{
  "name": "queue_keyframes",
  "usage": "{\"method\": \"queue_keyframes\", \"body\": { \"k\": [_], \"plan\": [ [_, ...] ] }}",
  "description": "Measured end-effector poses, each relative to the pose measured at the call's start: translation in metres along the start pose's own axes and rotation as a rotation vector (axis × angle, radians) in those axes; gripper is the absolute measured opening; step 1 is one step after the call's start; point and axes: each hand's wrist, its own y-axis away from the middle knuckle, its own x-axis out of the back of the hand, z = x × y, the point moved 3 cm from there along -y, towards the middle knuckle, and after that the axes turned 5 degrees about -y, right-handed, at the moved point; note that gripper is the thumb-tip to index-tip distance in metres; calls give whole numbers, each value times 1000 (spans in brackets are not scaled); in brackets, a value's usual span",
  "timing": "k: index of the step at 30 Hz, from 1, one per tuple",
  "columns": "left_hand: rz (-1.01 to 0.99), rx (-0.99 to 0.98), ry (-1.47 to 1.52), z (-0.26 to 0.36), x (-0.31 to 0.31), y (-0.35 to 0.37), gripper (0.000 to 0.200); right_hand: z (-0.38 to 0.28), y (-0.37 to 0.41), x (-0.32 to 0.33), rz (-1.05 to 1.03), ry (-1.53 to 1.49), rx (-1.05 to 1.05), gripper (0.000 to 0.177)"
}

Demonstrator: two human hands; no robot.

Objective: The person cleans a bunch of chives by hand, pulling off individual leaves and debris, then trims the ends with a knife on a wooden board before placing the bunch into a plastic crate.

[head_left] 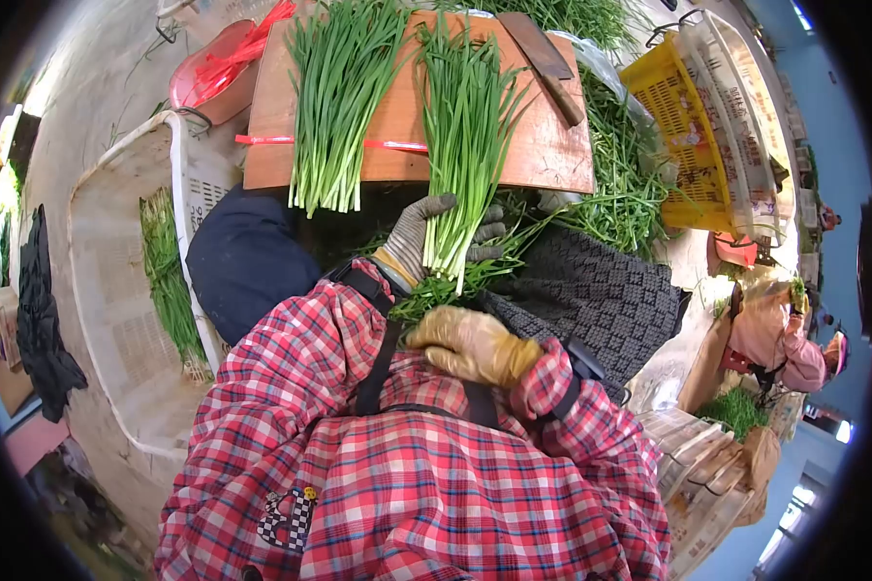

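Note:
My left hand (422, 238), in a grey striped glove with a tan palm edge, is closed round the lower stalks of a bunch of garlic chives (460, 145). The leafy top of that bunch rests on a wooden board (388, 165). A second bunch of garlic chives (339, 107) lies beside it, across a red tie strip (395, 145). My right hand (475, 347), in a yellowish glove, is near my chest, just below the pale stalk ends. Its fingers are curled, and their inner side is hidden. A cleaver (543, 63) lies at the board's upper right.
A white crate (126, 320) with chives inside stands at left. A red basin (218, 73) holds red strips. Loose chives (615, 165) heap beside the board, near a yellow crate (683, 136). Another person (780, 334) is at far right, beyond stacked crates (693, 474).

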Motion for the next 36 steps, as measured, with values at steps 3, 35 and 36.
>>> {"method": "queue_keyframes", "body": {
  "k": [3, 35, 36],
  "plan": [
    [6, 66, -43, -7, 2, 2, 58, 37, -16, 24, -15, 254, -287, 27],
    [326, 81, -522, -12, 35, 4, 29, 63, -4, 67, 653, -232, -299, 10],
    [340, 79, -512, -13, 49, 2, 28, 63, -3, 67, 592, -219, -332, 9]
  ]
}}
